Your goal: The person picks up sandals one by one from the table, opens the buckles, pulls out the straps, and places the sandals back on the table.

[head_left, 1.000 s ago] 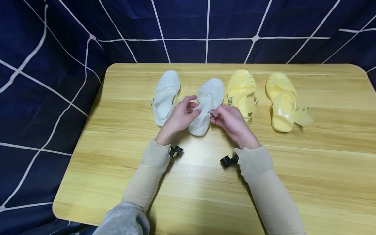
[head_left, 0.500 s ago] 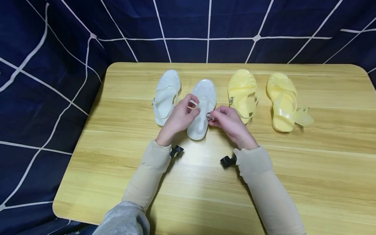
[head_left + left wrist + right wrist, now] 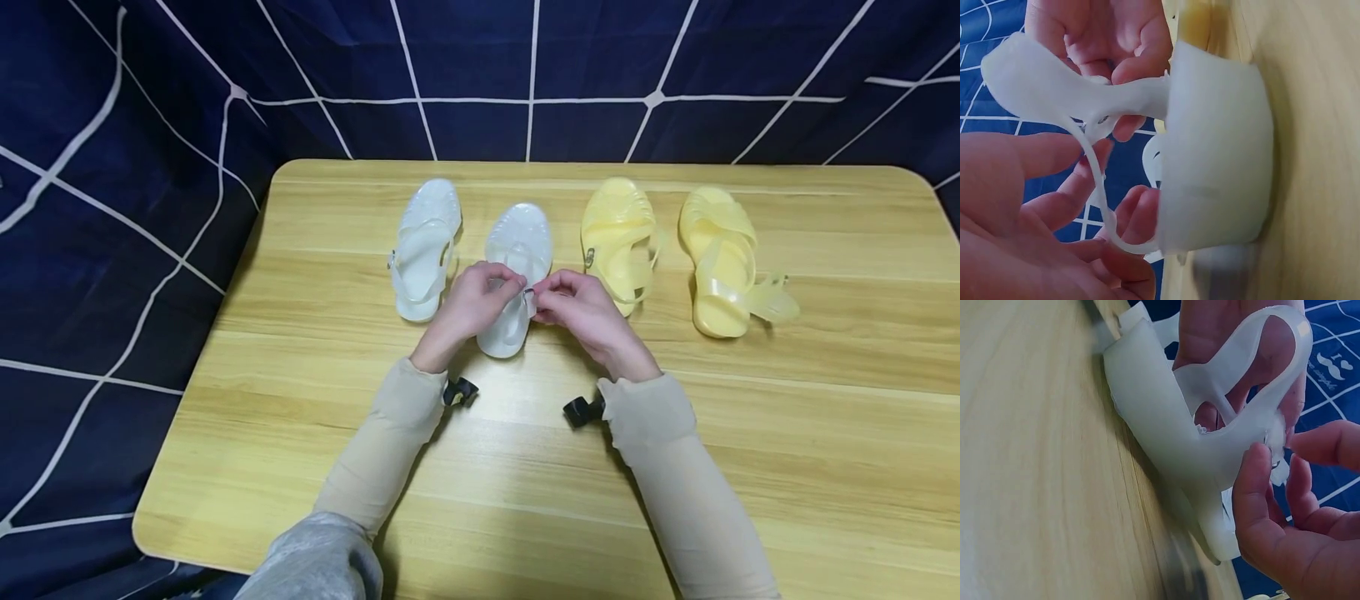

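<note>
White jelly sandal (image 3: 498, 340), left hand (image 3: 475, 302), fingers pinching its strap (image 3: 1094, 165), right hand (image 3: 582, 315), fingers clamped on its buckle (image 3: 528, 292), yellow sandal (image 3: 618, 210) to its right

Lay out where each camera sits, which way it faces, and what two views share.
Head: worn on the head, facing forward and down at table and four sandals; both arms, left grip and right grip show.
Left wrist: on that wrist, facing one white sandal close up; left grip near, right grip beyond.
Right wrist: on that wrist, facing the same sandal; right grip near, left grip beyond.
Shared by both wrist views: sandal, table, grips.
</note>
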Demonstrator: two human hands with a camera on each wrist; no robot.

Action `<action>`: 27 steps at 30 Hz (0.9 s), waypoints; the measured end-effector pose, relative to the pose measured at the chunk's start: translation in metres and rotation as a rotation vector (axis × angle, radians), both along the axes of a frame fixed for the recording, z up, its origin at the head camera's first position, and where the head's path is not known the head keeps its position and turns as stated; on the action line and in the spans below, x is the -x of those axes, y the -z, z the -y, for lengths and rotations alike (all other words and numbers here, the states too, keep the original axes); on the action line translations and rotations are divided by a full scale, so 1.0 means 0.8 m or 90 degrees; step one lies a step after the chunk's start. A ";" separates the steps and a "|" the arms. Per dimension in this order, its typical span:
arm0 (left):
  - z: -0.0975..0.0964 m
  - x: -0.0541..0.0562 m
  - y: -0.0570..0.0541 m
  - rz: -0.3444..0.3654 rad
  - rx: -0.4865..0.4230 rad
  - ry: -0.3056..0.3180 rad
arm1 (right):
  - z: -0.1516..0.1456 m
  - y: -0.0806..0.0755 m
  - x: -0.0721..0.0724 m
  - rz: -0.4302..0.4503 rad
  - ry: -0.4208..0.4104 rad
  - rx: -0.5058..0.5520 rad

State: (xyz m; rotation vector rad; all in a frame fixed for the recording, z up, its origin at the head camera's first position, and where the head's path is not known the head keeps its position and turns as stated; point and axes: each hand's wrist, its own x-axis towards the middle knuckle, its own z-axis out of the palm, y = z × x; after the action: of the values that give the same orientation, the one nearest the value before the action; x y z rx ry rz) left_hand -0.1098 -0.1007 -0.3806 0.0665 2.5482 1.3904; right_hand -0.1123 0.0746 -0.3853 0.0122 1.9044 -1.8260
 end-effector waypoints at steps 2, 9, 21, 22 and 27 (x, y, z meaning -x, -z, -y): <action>-0.001 0.000 0.001 -0.001 -0.018 -0.009 | 0.000 0.001 0.000 -0.016 -0.008 -0.001; -0.002 0.001 0.002 -0.009 -0.027 -0.021 | 0.002 -0.001 -0.002 -0.079 -0.042 -0.038; -0.005 -0.001 0.004 -0.001 -0.035 -0.035 | 0.006 0.000 -0.004 -0.166 -0.065 -0.171; -0.005 -0.001 0.005 -0.003 -0.033 -0.033 | 0.006 0.000 -0.005 -0.171 -0.063 -0.175; -0.008 -0.002 0.007 -0.010 -0.022 -0.032 | 0.009 0.001 -0.007 -0.187 -0.051 -0.189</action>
State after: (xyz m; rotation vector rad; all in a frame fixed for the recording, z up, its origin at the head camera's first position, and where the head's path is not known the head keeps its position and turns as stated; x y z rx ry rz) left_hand -0.1081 -0.0946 -0.3860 0.0183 2.5547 1.4590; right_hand -0.1065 0.0675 -0.3863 -0.2394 2.3297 -1.5445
